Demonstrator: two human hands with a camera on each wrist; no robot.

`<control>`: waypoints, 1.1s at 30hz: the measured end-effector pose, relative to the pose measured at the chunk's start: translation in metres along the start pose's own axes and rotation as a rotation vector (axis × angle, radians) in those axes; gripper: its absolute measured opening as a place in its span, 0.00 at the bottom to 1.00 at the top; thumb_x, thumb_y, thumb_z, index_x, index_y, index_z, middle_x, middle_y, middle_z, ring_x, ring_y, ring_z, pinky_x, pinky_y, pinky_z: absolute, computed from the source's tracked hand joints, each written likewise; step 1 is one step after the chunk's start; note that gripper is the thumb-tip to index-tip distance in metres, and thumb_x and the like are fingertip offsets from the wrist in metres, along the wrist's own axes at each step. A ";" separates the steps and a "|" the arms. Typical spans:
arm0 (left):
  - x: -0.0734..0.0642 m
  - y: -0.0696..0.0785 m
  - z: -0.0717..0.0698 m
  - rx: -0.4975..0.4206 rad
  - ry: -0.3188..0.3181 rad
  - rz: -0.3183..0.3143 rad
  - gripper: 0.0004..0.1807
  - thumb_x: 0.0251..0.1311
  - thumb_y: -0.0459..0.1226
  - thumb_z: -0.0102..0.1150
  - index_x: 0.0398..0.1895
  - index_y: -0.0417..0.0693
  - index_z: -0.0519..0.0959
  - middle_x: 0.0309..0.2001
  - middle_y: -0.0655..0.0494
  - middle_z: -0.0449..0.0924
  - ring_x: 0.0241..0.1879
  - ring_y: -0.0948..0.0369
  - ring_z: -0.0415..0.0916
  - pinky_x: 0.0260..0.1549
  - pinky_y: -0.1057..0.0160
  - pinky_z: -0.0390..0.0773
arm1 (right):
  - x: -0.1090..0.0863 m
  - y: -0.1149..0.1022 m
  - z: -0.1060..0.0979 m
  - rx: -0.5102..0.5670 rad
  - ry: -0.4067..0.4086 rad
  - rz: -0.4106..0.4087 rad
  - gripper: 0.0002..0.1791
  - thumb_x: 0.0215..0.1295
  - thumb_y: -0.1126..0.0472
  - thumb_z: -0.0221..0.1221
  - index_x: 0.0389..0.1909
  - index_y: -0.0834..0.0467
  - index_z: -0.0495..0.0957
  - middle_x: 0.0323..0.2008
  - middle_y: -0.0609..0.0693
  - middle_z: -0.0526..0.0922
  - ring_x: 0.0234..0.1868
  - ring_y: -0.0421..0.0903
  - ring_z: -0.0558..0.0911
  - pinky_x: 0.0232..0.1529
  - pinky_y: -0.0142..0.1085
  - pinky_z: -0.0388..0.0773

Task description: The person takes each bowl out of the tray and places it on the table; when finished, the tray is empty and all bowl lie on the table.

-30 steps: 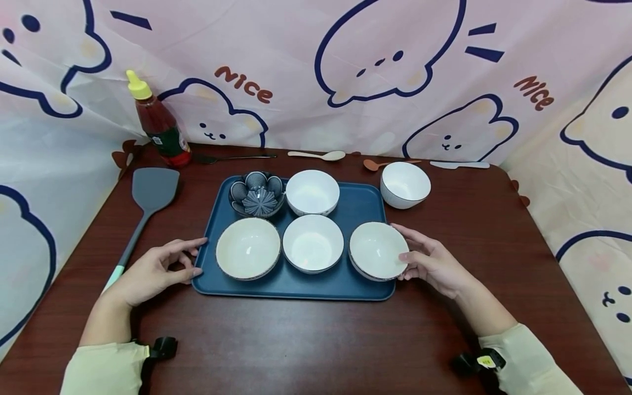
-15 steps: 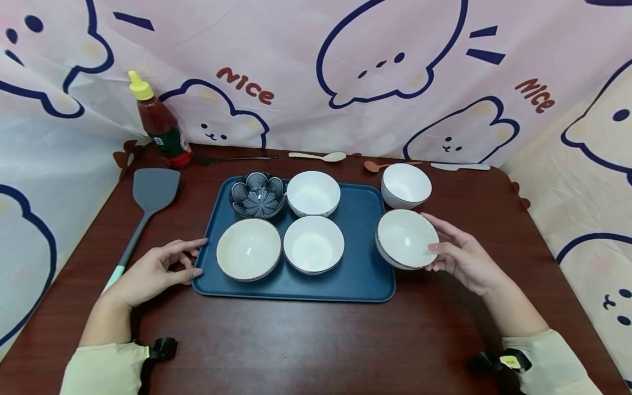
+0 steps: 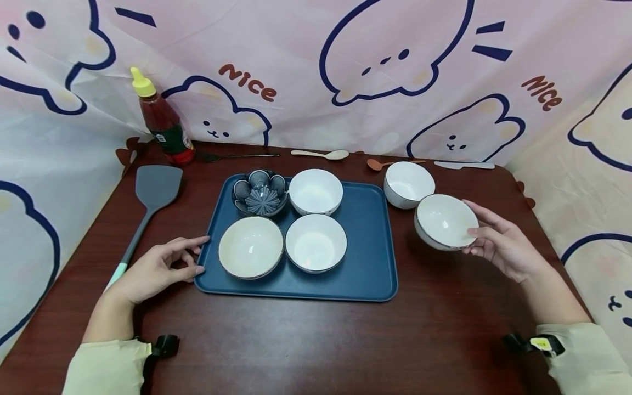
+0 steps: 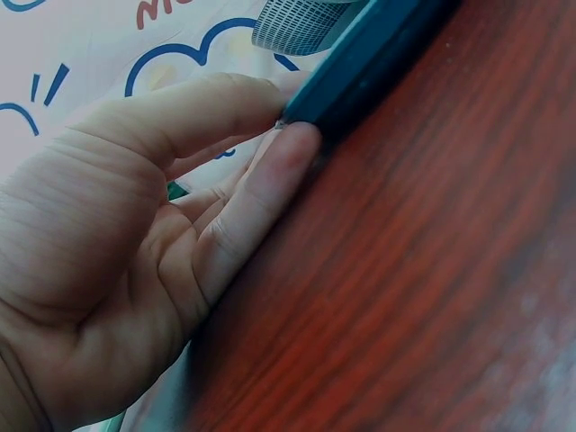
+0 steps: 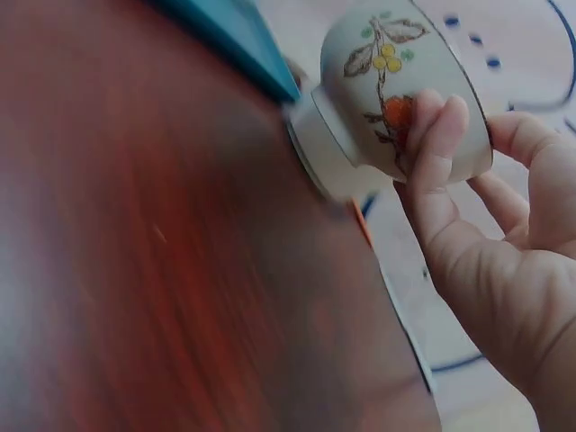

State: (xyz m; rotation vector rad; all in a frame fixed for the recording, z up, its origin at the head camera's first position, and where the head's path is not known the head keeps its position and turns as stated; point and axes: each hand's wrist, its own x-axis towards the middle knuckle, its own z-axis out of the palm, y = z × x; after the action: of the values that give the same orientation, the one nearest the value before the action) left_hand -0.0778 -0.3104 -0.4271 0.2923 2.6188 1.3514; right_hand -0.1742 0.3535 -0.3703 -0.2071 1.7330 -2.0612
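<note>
In the head view, my right hand [image 3: 508, 244] grips a white bowl [image 3: 444, 220] by its right side, thumb over the rim, to the right of the tray. The right wrist view shows a berry-and-leaf pattern on that bowl's outside [image 5: 387, 63]. My left hand [image 3: 153, 271] holds the left rim of the blue tray [image 3: 365, 274]; the left wrist view has thumb and a finger at the tray's edge [image 4: 351, 72]. On the tray sit a cream bowl [image 3: 250, 247], two white bowls [image 3: 316, 242] and a dark ribbed flower-shaped bowl [image 3: 261, 195].
Another white bowl [image 3: 408, 185] stands just behind the held one. Along the back lie a dark fork-like utensil [image 3: 242, 156], a white spoon [image 3: 321, 154], a brown spoon [image 3: 377, 164] and a white knife [image 3: 464, 165]. A sauce bottle [image 3: 165, 123] and grey spatula [image 3: 157, 189] are left.
My right hand has lifted the white bowl off the tray's right end and carried it right and back, beyond the tray's edge. The left hand has stayed at the tray.
</note>
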 end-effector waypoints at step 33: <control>0.001 -0.001 0.000 0.003 0.008 0.011 0.31 0.62 0.38 0.68 0.69 0.48 0.71 0.46 0.50 0.75 0.35 0.64 0.79 0.38 0.73 0.76 | 0.047 0.004 -0.047 0.311 0.388 0.058 0.40 0.72 0.69 0.54 0.78 0.39 0.53 0.59 0.44 0.62 0.35 0.50 0.87 0.37 0.35 0.85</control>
State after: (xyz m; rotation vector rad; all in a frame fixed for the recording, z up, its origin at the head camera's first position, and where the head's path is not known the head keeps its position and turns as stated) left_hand -0.0788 -0.3108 -0.4281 0.3033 2.6300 1.3551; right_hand -0.2336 0.3759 -0.3911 0.3555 1.5633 -2.4076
